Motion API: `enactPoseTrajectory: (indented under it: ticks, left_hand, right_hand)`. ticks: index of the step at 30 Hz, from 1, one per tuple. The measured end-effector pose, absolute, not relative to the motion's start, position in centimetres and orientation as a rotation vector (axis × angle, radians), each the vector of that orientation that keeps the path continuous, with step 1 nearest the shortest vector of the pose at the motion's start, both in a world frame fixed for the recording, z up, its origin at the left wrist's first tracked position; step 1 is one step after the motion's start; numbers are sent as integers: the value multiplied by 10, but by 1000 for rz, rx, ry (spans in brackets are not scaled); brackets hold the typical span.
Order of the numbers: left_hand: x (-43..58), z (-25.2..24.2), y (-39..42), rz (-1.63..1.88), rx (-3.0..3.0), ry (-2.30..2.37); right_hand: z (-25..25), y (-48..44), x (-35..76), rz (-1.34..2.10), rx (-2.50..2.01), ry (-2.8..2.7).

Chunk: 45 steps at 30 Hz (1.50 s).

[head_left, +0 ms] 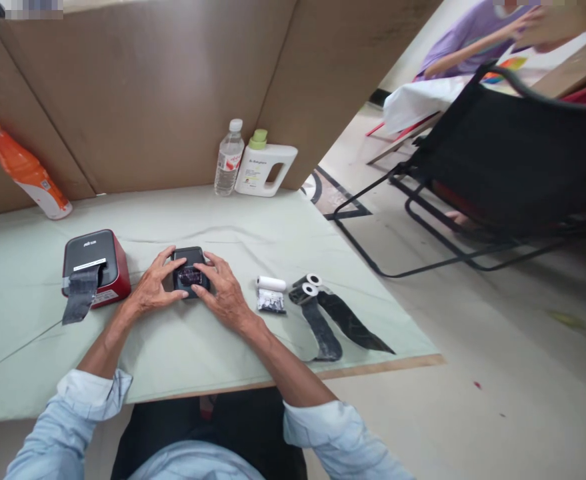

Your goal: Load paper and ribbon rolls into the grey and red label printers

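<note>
A small black device [189,257] with a dark, shiny window lies on the pale green table between my hands. My left hand [155,283] grips its left side, thumb near the lower edge and fingers at the top. On the right side, my right hand [223,288] holds it with fingers and thumb bent around the edge. To the left stands a red and black printer [117,267] with a dark strip [81,293] hanging from its front. Right of my hands are a white roll [271,283], a small clear packet [271,301] and two dark film rolls [303,291] with unrolled tails.
An orange bottle [30,173] leans against the cardboard wall [157,93]. A clear water bottle [229,160] and a white jug [257,175] stand at the back. A black folding chair [497,153] and a person in purple [460,43] are at the right, beyond the table.
</note>
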<state>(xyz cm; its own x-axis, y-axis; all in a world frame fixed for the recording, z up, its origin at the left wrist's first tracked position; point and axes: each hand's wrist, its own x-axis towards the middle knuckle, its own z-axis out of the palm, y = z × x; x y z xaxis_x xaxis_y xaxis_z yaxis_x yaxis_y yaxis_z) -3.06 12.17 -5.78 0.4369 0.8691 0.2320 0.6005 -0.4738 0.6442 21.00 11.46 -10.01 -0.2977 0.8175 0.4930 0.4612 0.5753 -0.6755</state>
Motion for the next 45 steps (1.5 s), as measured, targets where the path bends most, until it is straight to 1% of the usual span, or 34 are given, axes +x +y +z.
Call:
enactPoseTrajectory:
  ticks: [6,13,19,26,31,35,45]
  left_hand:
    - [-33,-51,131,708,2200,1231]
    - [-33,-57,129,819,2054,1212]
    - [-36,-65,130,839,1960,1165]
    - [-45,-78,133,921,1737,1113]
    - [-40,-85,148,1002,1551,1274]
    - [-32,-85,157,985,1425,1348]
    - [-28,-77,151,1021,1186,1220]
  right_hand:
    - [-95,118,204,417,-1044,-1950]
    - [-95,117,206,428,-1006,-1983]
    - [-103,115,210,412,-983,-1985]
    - [-112,119,213,505,-955,-2026]
    - [-112,125,210,614,-1023,-2082]
    - [-110,125,209,640,-1045,-2099]
    - [-116,123,205,618,-1091,-2084]
